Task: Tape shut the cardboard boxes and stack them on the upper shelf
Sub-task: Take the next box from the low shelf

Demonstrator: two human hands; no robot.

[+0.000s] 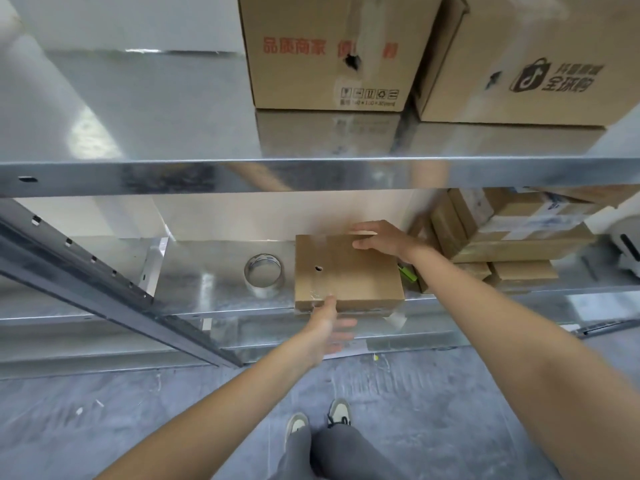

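Cardboard box (348, 271) held: right hand (379, 237) atop, left hand (327, 325) seemingly underneath

Your right hand (379, 239) rests flat on the cardboard box (346, 271) — left hand (327, 323) at its near edge, tape roll (264, 271) just left.

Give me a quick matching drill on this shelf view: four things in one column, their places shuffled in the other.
Things:
1. tape roll
2. flat box
3. red-print box
4. green cutter

Places:
A. upper shelf, beside another carton
B. lower shelf, left of the flat box
C. lower shelf, under both hands
D. lower shelf, right of the flat box, partly hidden by the right arm

Pairs: 1-B, 2-C, 3-A, 4-D
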